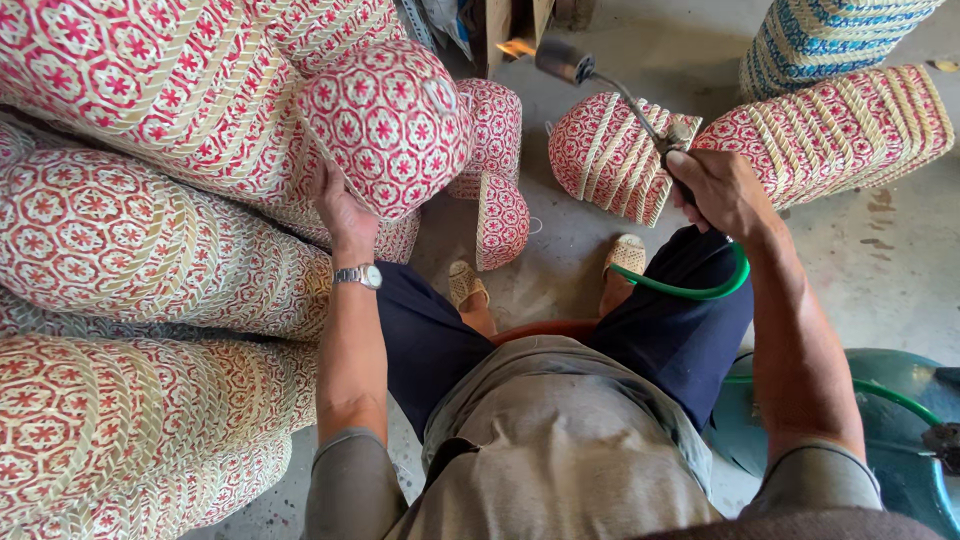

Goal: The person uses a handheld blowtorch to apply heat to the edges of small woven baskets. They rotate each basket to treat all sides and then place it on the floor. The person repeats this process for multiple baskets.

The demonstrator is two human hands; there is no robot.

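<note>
My left hand (343, 212) grips the rim of a round red-and-cream woven basket (388, 125), held up with its patterned bottom facing me. My right hand (718, 190) is closed around the handle of a gas torch (610, 90), whose nozzle points up and left with a small flame (514, 47) at its tip. A green hose (700, 290) runs from the torch down past my right knee. The flame is apart from the held basket, off to its right.
Stacks of red-and-cream woven baskets (130, 230) fill the left side. Smaller ones (500, 220) lie on the concrete floor by my sandalled feet, and two more (610, 155) (840, 125) lie to the right. A blue-striped basket (830, 35) stands top right. A green gas cylinder (900, 440) is lower right.
</note>
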